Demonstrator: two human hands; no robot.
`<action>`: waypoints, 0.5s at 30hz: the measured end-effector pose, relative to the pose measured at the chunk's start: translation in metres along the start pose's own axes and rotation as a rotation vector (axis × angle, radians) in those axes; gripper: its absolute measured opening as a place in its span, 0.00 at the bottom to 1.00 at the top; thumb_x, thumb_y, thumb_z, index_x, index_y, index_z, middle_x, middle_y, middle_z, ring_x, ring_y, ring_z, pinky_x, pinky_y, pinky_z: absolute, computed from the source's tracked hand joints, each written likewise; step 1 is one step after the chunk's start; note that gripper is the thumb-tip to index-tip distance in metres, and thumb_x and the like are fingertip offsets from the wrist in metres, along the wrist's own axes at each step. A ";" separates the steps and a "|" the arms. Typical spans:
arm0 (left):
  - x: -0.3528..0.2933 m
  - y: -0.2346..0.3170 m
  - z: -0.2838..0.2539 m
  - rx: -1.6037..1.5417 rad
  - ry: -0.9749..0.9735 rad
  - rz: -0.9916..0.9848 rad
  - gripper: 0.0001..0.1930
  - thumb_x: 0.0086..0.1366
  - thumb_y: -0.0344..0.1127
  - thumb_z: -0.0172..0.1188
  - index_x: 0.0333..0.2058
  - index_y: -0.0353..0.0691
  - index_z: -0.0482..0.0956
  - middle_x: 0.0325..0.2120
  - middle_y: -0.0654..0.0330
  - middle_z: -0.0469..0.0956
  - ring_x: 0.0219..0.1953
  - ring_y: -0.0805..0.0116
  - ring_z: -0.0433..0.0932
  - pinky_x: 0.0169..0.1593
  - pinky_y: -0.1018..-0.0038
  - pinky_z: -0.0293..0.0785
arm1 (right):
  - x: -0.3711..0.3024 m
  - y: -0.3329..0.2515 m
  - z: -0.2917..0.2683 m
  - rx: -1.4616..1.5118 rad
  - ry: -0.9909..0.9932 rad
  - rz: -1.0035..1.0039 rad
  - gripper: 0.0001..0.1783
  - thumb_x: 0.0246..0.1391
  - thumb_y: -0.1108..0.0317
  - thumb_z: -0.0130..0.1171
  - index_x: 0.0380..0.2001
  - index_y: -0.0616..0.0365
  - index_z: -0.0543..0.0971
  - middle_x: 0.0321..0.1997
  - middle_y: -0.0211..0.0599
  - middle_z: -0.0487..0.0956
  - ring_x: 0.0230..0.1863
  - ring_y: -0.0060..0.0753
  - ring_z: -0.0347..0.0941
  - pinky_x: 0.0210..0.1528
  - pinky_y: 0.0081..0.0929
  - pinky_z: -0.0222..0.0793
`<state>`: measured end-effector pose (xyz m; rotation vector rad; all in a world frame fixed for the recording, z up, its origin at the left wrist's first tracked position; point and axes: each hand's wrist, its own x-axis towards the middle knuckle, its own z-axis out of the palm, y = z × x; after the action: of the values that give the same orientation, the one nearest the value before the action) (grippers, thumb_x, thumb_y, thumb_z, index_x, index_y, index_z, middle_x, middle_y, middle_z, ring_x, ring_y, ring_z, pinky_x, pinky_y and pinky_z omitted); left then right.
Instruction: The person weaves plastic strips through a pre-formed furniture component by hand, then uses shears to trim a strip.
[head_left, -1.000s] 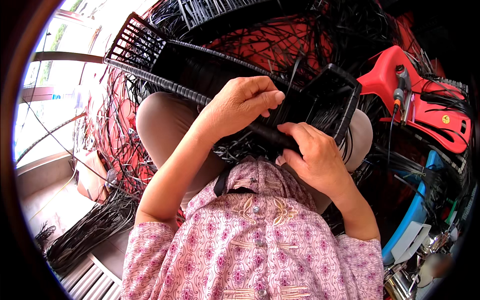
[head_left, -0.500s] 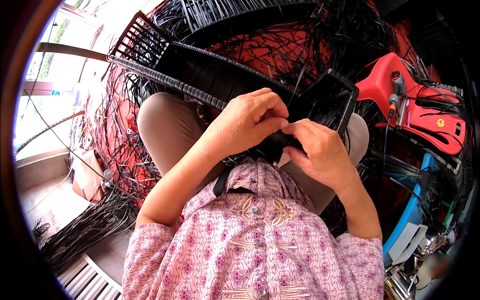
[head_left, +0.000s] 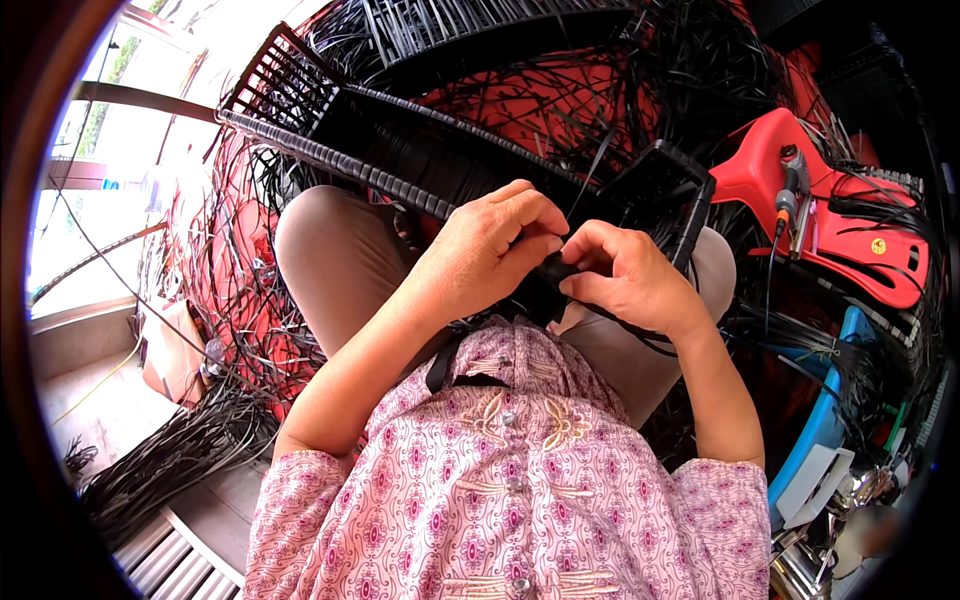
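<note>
A long black woven frame (head_left: 340,158), its rim wrapped in flat strip, lies across my lap between my knees. Over its near edge my left hand (head_left: 490,245) is closed, thumb and fingertips pinched on a black strip. My right hand (head_left: 640,282) is closed beside it, thumb and forefinger pinching black strip almost against the left fingertips. One thin black strip (head_left: 597,165) rises from between the hands. Below the right hand, a strip bends in a loop (head_left: 645,340). The exact spot where the strips meet the frame is hidden by my fingers.
Another black slatted frame (head_left: 480,40) lies beyond, amid tangled black strips on red sheeting. At right stands a red plastic stool (head_left: 850,235) with a grey corded tool (head_left: 793,185) on it. A blue bin (head_left: 825,430) is nearer. A strip bundle (head_left: 190,460) lies at left.
My right thumb and forefinger have closed into a pinch and shifted slightly left. A loop of black strip now shows under the right hand. The left hand has hardly moved.
</note>
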<state>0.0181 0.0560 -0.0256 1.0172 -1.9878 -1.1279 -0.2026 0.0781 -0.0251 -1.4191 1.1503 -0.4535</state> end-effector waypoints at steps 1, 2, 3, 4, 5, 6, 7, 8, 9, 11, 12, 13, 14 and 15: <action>0.001 0.000 -0.001 0.007 0.001 0.010 0.06 0.62 0.24 0.63 0.38 0.34 0.80 0.33 0.57 0.77 0.34 0.65 0.80 0.38 0.72 0.76 | 0.002 0.002 0.000 0.092 -0.028 0.043 0.13 0.53 0.74 0.66 0.41 0.64 0.78 0.33 0.35 0.81 0.37 0.24 0.80 0.43 0.25 0.76; 0.001 0.000 -0.002 0.014 0.002 0.019 0.06 0.62 0.24 0.62 0.38 0.34 0.80 0.33 0.57 0.77 0.34 0.65 0.80 0.38 0.72 0.76 | 0.004 0.005 0.000 0.161 -0.020 0.053 0.15 0.53 0.74 0.66 0.45 0.64 0.77 0.34 0.33 0.82 0.38 0.22 0.79 0.44 0.24 0.75; 0.000 -0.001 -0.001 0.004 0.006 0.025 0.06 0.62 0.24 0.62 0.38 0.34 0.80 0.33 0.57 0.77 0.34 0.65 0.80 0.38 0.72 0.76 | 0.007 0.007 0.001 0.230 -0.010 0.063 0.18 0.53 0.75 0.65 0.48 0.64 0.76 0.35 0.32 0.82 0.39 0.20 0.78 0.44 0.23 0.75; 0.000 -0.002 -0.001 -0.006 0.011 0.032 0.06 0.62 0.24 0.62 0.38 0.34 0.80 0.33 0.57 0.77 0.34 0.64 0.80 0.38 0.72 0.76 | 0.008 0.009 0.001 0.299 -0.001 0.073 0.21 0.54 0.75 0.65 0.51 0.64 0.75 0.36 0.31 0.82 0.40 0.19 0.77 0.45 0.22 0.75; 0.000 -0.003 -0.001 -0.016 0.015 0.038 0.06 0.62 0.23 0.62 0.38 0.34 0.80 0.32 0.57 0.77 0.35 0.64 0.80 0.38 0.72 0.76 | 0.008 0.005 -0.001 0.352 -0.018 0.118 0.27 0.55 0.76 0.62 0.59 0.64 0.71 0.36 0.31 0.81 0.40 0.18 0.76 0.47 0.21 0.74; -0.001 -0.003 -0.001 -0.019 0.010 0.040 0.06 0.62 0.23 0.62 0.38 0.34 0.80 0.33 0.57 0.77 0.35 0.63 0.80 0.39 0.71 0.76 | 0.009 0.006 -0.002 0.385 -0.040 0.133 0.27 0.55 0.76 0.60 0.59 0.65 0.71 0.37 0.30 0.80 0.40 0.17 0.76 0.47 0.20 0.73; -0.001 -0.004 -0.002 -0.021 0.005 0.043 0.06 0.62 0.23 0.62 0.38 0.35 0.81 0.33 0.57 0.77 0.35 0.62 0.80 0.39 0.71 0.76 | 0.010 0.007 -0.003 0.417 -0.062 0.149 0.27 0.56 0.76 0.59 0.60 0.66 0.71 0.37 0.30 0.80 0.40 0.17 0.76 0.47 0.20 0.73; -0.002 -0.004 -0.002 -0.024 -0.001 0.046 0.06 0.61 0.23 0.62 0.38 0.35 0.81 0.33 0.57 0.77 0.35 0.62 0.80 0.39 0.71 0.76 | 0.012 0.008 -0.004 0.451 -0.081 0.165 0.27 0.56 0.76 0.58 0.60 0.66 0.70 0.38 0.30 0.80 0.40 0.17 0.75 0.47 0.19 0.73; -0.002 -0.005 -0.003 -0.015 -0.013 0.076 0.07 0.61 0.23 0.62 0.38 0.36 0.81 0.34 0.57 0.77 0.35 0.61 0.80 0.39 0.70 0.76 | 0.013 0.009 -0.005 0.447 -0.100 0.178 0.27 0.56 0.76 0.57 0.61 0.66 0.70 0.38 0.29 0.80 0.39 0.16 0.75 0.47 0.19 0.72; -0.002 -0.008 -0.003 0.002 -0.039 0.138 0.08 0.60 0.22 0.63 0.38 0.36 0.82 0.36 0.57 0.77 0.36 0.60 0.80 0.40 0.69 0.77 | 0.018 0.013 -0.007 0.439 -0.136 0.205 0.28 0.56 0.76 0.56 0.61 0.67 0.70 0.38 0.29 0.80 0.39 0.16 0.74 0.47 0.18 0.71; -0.002 -0.009 -0.004 0.038 -0.066 0.170 0.09 0.59 0.22 0.63 0.39 0.37 0.82 0.37 0.57 0.77 0.38 0.59 0.79 0.41 0.68 0.77 | 0.020 0.015 -0.007 0.472 -0.152 0.210 0.28 0.55 0.76 0.56 0.61 0.66 0.71 0.38 0.29 0.80 0.39 0.16 0.74 0.47 0.17 0.71; -0.002 -0.009 -0.004 0.073 -0.094 0.202 0.10 0.58 0.22 0.63 0.40 0.38 0.82 0.38 0.58 0.77 0.39 0.58 0.79 0.43 0.67 0.76 | 0.022 0.018 -0.007 0.504 -0.167 0.214 0.28 0.55 0.76 0.56 0.61 0.66 0.71 0.39 0.28 0.80 0.39 0.15 0.74 0.46 0.17 0.71; -0.001 -0.010 -0.004 0.110 -0.119 0.233 0.12 0.57 0.23 0.64 0.40 0.39 0.82 0.39 0.58 0.77 0.40 0.58 0.79 0.44 0.66 0.76 | 0.023 0.019 -0.007 0.536 -0.186 0.217 0.28 0.54 0.76 0.57 0.61 0.66 0.71 0.39 0.28 0.80 0.39 0.15 0.74 0.46 0.17 0.70; -0.001 -0.008 -0.004 0.147 -0.143 0.255 0.12 0.56 0.23 0.64 0.41 0.40 0.82 0.40 0.58 0.77 0.42 0.57 0.78 0.46 0.66 0.75 | 0.023 0.018 -0.007 0.552 -0.188 0.228 0.28 0.54 0.76 0.57 0.60 0.66 0.72 0.39 0.28 0.80 0.39 0.15 0.73 0.46 0.17 0.70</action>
<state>0.0245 0.0522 -0.0313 0.7438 -2.2679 -0.9499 -0.2052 0.0582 -0.0481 -0.8224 0.9269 -0.4240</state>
